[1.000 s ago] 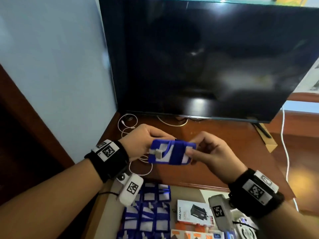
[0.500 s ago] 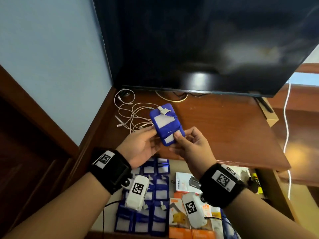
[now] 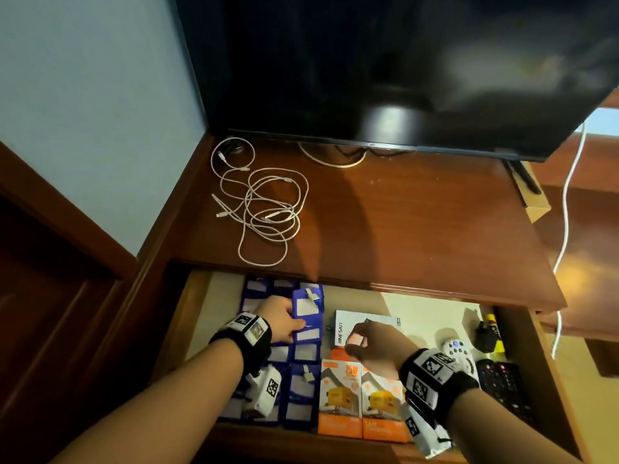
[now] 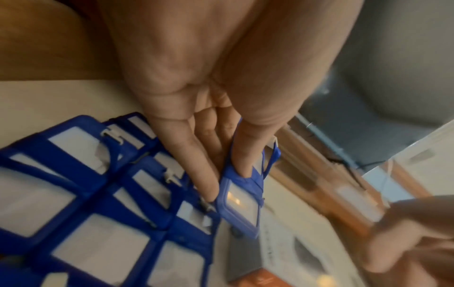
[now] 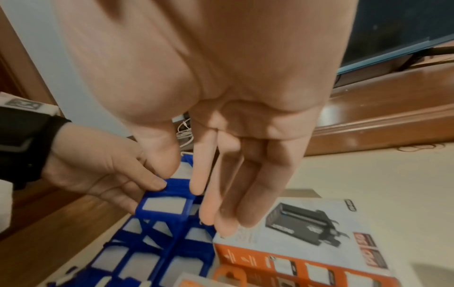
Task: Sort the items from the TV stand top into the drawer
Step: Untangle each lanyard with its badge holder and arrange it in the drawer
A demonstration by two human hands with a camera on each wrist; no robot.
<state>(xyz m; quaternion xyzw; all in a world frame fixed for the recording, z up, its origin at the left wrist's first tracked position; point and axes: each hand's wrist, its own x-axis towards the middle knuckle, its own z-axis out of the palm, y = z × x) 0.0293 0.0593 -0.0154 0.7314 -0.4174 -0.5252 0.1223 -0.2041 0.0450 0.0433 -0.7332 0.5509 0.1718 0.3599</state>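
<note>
A blue badge holder (image 3: 307, 309) with a white clip hangs low over the rows of blue badge holders (image 3: 303, 396) in the open drawer (image 3: 214, 313). My left hand (image 3: 296, 324) pinches its near end between thumb and fingers; the left wrist view shows that hand (image 4: 228, 180) with the thumb on top of the holder (image 4: 242, 205). My right hand (image 3: 355, 343) hovers over a white charger box (image 3: 378, 321), its fingers (image 5: 221, 219) hanging straight and holding nothing. A tangle of white cables (image 3: 264, 209) lies on the TV stand top (image 3: 402, 229).
Two orange boxes (image 3: 361, 403) lie at the drawer's front. To the right are a small white controller (image 3: 457, 349), black remotes (image 3: 502, 386) and a black and yellow item (image 3: 489, 333). The TV (image 3: 368, 61) stands at the back, a cardboard box (image 3: 536, 205) beside its foot.
Both hands came down from above the stand top into the drawer. The right hand let go of the blue badge holder, which the left hand alone now holds.
</note>
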